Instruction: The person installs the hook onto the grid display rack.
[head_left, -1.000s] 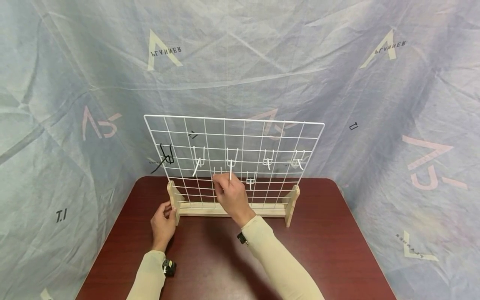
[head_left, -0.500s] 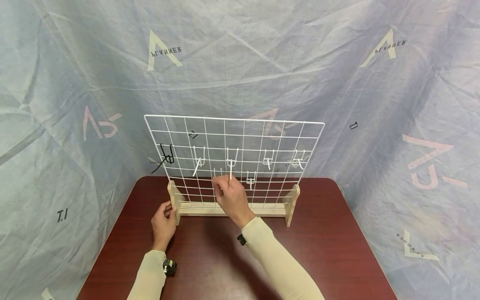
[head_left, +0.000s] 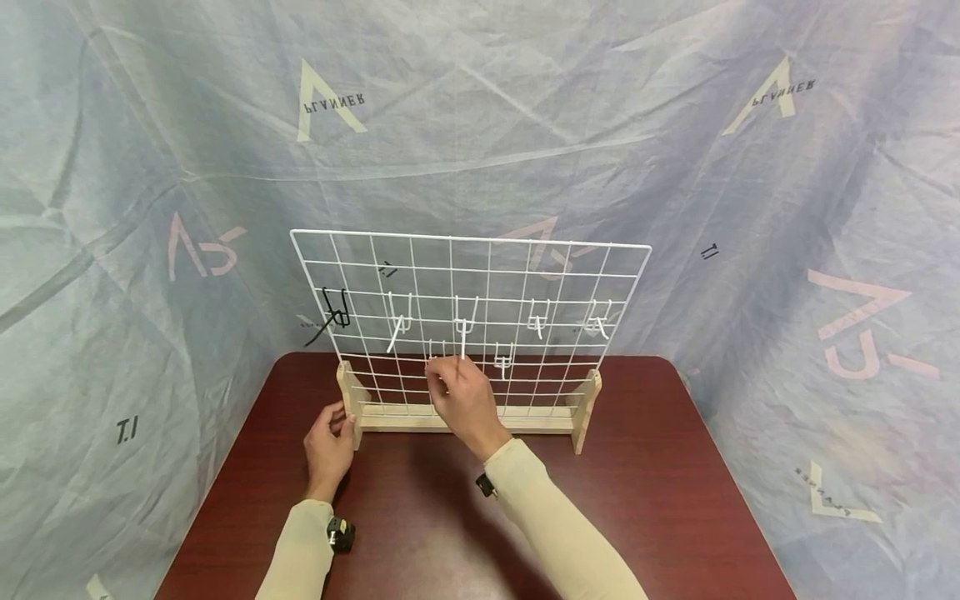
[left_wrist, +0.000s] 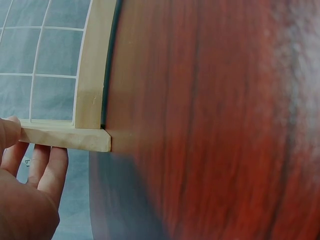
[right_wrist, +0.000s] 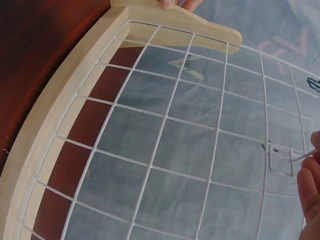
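Observation:
A white wire grid panel (head_left: 450,238) stands upright in a wooden base with an end support (head_left: 348,392) on each side. My left hand (head_left: 330,446) grips the left support; in the left wrist view its thumb lies on one face of the wood (left_wrist: 65,138) and fingers on the other. My right hand (head_left: 467,402) is at the panel, left of centre in its lower half. Thumb and fingers pinch the stem of a white wire hook (right_wrist: 302,156), whose prongs show against the grid above the fingertips. Part of that hook is hidden by the fingers.
A black hook (head_left: 337,318) hangs at the panel's left edge. Several white hooks hang in the same row, among them a long-stemmed one (head_left: 463,327) just above my right hand. A lower white hook (head_left: 502,362) is right of it. The dark red table (head_left: 645,500) meets hanging grey cloth (head_left: 480,125).
My right hand has moved slightly down the panel with the pinched hook. My left hand keeps its place on the support.

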